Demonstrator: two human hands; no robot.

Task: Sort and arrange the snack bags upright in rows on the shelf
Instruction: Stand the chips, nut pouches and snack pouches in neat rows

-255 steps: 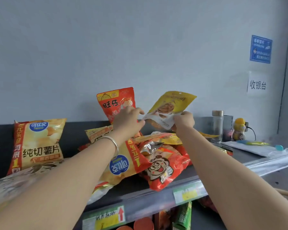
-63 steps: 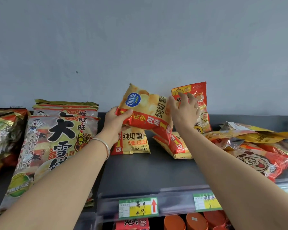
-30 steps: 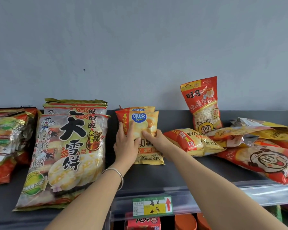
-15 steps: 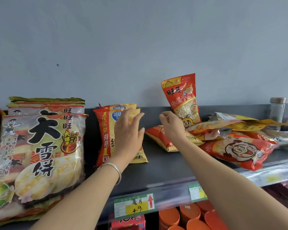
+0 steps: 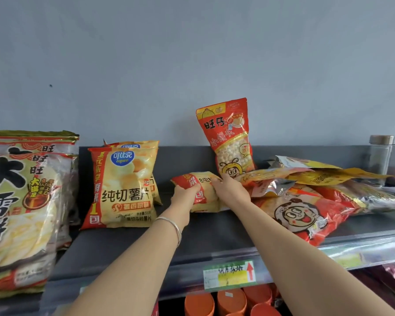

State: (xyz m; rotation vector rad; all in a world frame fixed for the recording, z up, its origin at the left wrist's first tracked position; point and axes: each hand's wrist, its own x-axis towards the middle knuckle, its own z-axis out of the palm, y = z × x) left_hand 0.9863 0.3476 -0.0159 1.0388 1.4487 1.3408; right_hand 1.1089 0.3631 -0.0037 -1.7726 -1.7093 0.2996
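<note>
A yellow-and-red potato chip bag (image 5: 203, 190) lies on its side in the middle of the dark shelf (image 5: 214, 229). My left hand (image 5: 184, 195) grips its left end and my right hand (image 5: 230, 190) grips its right end. To the left, two matching chip bags (image 5: 123, 185) stand upright one behind the other. A tall red bag of small puffs (image 5: 228, 137) leans against the wall just behind my hands. At the right, a heap of red and gold bags (image 5: 306, 201) lies flat.
Large rice cracker bags (image 5: 25, 201) stand at the far left. A clear jar with a metal lid (image 5: 380, 160) is at the back right. Price labels (image 5: 230, 274) run along the shelf's front rail, with orange tubs (image 5: 230, 302) on the shelf below.
Both hands have left the upright chip bags and moved right, closing on the chip bag lying on its side. The view has shifted slightly right.
</note>
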